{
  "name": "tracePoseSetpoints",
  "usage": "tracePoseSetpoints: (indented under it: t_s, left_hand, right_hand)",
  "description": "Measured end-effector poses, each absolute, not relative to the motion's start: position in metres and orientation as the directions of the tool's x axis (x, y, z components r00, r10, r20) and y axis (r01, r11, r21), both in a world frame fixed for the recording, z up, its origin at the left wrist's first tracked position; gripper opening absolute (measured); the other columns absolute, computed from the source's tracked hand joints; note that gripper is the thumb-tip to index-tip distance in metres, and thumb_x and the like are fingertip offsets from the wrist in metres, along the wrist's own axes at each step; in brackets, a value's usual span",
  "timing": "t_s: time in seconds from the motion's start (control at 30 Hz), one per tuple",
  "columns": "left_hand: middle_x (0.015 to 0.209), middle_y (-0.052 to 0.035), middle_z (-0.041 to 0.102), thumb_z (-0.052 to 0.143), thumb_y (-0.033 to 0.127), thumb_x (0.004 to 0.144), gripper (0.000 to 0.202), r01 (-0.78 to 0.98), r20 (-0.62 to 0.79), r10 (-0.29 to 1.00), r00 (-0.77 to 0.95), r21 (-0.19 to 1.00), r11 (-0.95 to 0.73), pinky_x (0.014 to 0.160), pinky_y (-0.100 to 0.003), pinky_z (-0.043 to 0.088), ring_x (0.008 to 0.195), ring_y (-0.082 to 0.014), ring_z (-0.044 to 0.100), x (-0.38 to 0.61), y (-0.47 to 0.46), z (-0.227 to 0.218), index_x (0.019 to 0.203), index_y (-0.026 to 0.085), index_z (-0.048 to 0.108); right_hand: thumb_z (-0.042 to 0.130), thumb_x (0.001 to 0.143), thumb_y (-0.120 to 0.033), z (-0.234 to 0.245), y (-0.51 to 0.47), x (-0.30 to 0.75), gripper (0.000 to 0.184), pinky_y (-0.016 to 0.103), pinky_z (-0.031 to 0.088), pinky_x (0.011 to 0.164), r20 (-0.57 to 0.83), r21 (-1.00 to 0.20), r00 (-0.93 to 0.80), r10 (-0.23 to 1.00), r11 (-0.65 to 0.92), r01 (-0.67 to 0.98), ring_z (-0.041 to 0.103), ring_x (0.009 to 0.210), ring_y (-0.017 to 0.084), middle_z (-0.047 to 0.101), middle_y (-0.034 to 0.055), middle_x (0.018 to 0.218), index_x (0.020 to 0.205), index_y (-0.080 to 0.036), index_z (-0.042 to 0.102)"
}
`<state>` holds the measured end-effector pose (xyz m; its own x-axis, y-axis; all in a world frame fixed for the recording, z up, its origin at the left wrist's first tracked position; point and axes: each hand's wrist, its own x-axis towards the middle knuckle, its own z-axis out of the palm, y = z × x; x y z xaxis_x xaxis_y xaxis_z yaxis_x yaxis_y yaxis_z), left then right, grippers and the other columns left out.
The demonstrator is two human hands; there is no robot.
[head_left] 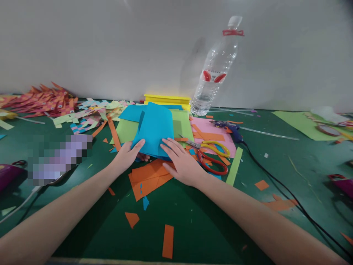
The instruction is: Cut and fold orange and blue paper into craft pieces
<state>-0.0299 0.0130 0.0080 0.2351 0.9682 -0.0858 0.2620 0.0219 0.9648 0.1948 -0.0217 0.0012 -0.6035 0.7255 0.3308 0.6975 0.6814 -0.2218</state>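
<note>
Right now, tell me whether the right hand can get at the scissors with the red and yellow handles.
Probably yes: the right hand rests on the blue paper, and the scissors lie close beside that hand with nothing covering their handles. It would likely have to leave the paper first.

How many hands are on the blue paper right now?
2: the left hand at the near left edge of the blue paper, and the right hand at its near right edge. Part of the left hand is hidden; no other hand shows.
</note>
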Motion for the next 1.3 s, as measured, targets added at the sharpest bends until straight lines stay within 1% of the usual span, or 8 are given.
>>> tracePoseSetpoints:
  t_s: [0.3, 0.43, 0.63, 0.73, 0.87, 1.0, 1.13, 1.3]
  left_hand:
    - [0.070, -0.0067, 0.072, 0.061, 0.049, 0.079, 0.033, 0.345, -0.071, 0.966, 0.249, 0.939, -0.020, 0.063, -0.029, 0.056, 0.063, -0.0191, 0.069, -0.030, 0.013, 0.007, 0.077, 0.017, 0.067]
    - [0.066, -0.0067, 0.071, 0.058, 0.042, 0.082, 0.030, 0.355, -0.042, 0.970, 0.239, 0.934, -0.047, 0.057, -0.027, 0.054, 0.057, -0.0168, 0.065, -0.029, 0.013, 0.006, 0.071, 0.016, 0.066]
    - [0.064, -0.0065, 0.071, 0.051, 0.040, 0.086, 0.035, 0.366, 0.004, 0.973, 0.230, 0.926, -0.090, 0.055, -0.025, 0.051, 0.055, -0.0161, 0.064, -0.029, 0.010, 0.009, 0.065, 0.016, 0.065]
    - [0.065, -0.0064, 0.071, 0.048, 0.041, 0.088, 0.039, 0.365, 0.029, 0.974, 0.224, 0.924, -0.111, 0.057, -0.025, 0.051, 0.055, -0.0160, 0.064, -0.029, 0.007, 0.011, 0.063, 0.016, 0.065]
    - [0.072, -0.0063, 0.072, 0.044, 0.040, 0.091, 0.038, 0.279, 0.095, 0.970, 0.224, 0.947, -0.157, 0.059, -0.027, 0.052, 0.057, -0.0163, 0.064, -0.028, 0.000, 0.014, 0.069, 0.016, 0.065]
    - [0.067, -0.0046, 0.069, 0.041, 0.038, 0.093, 0.039, 0.201, 0.157, 0.957, 0.244, 0.957, -0.208, 0.066, -0.029, 0.053, 0.060, -0.0172, 0.063, -0.026, -0.006, 0.015, 0.071, 0.018, 0.065]
    - [0.068, -0.0049, 0.069, 0.037, 0.042, 0.094, 0.049, 0.221, 0.148, 0.933, 0.327, 0.948, -0.228, 0.075, -0.030, 0.052, 0.067, -0.0188, 0.063, -0.026, -0.009, 0.017, 0.060, 0.019, 0.064]
    - [0.074, -0.0046, 0.070, 0.037, 0.046, 0.094, 0.051, 0.271, 0.043, 0.922, 0.385, 0.950, -0.157, 0.084, -0.029, 0.049, 0.073, -0.0190, 0.063, -0.029, -0.006, 0.015, 0.059, 0.021, 0.065]
  right_hand:
    - [0.039, 0.095, -0.040, -0.001, -0.020, 0.195, 0.059, 0.050, 0.027, 0.116, 0.301, -0.243, -0.619, 0.726, 0.686, 0.686, 0.018, 0.145, 0.026, 0.028, 0.0126, 0.155, 0.147, -0.014, 0.030]
    - [0.037, 0.096, -0.045, 0.002, -0.021, 0.196, 0.058, 0.050, 0.021, 0.118, 0.317, -0.295, -0.592, 0.741, 0.670, 0.681, 0.020, 0.145, 0.024, 0.029, 0.0104, 0.155, 0.146, -0.017, 0.029]
    - [0.039, 0.095, -0.043, 0.006, -0.022, 0.199, 0.056, 0.050, 0.031, 0.113, 0.394, -0.525, -0.416, 0.820, 0.572, 0.630, 0.029, 0.142, 0.025, 0.033, 0.0129, 0.152, 0.145, -0.021, 0.028]
    - [0.041, 0.095, -0.042, 0.003, -0.021, 0.200, 0.056, 0.049, 0.030, 0.114, 0.403, -0.633, -0.335, 0.852, 0.524, 0.571, 0.029, 0.141, 0.025, 0.034, 0.0139, 0.152, 0.144, -0.020, 0.027]
    - [0.046, 0.093, -0.042, -0.002, -0.019, 0.198, 0.055, 0.048, 0.031, 0.114, 0.357, -0.822, -0.226, 0.907, 0.419, 0.385, 0.035, 0.138, 0.024, 0.037, 0.0121, 0.150, 0.142, -0.023, 0.030]
    - [0.055, 0.087, -0.047, -0.002, -0.019, 0.190, 0.047, 0.042, 0.038, 0.110, 0.234, -0.972, -0.077, 0.969, 0.235, 0.013, 0.045, 0.131, 0.021, 0.049, 0.0091, 0.142, 0.128, -0.024, 0.047]
    - [0.061, 0.080, -0.052, 0.004, -0.019, 0.184, 0.047, 0.042, 0.051, 0.097, 0.005, -0.956, -0.130, 0.991, -0.033, -0.290, 0.057, 0.120, 0.024, 0.065, 0.0072, 0.123, 0.117, -0.024, 0.057]
    - [0.070, 0.071, -0.049, 0.010, -0.015, 0.187, 0.047, 0.042, 0.058, 0.083, -0.110, -0.909, -0.202, 0.973, -0.181, -0.377, 0.065, 0.106, 0.028, 0.070, 0.0103, 0.112, 0.107, -0.020, 0.063]
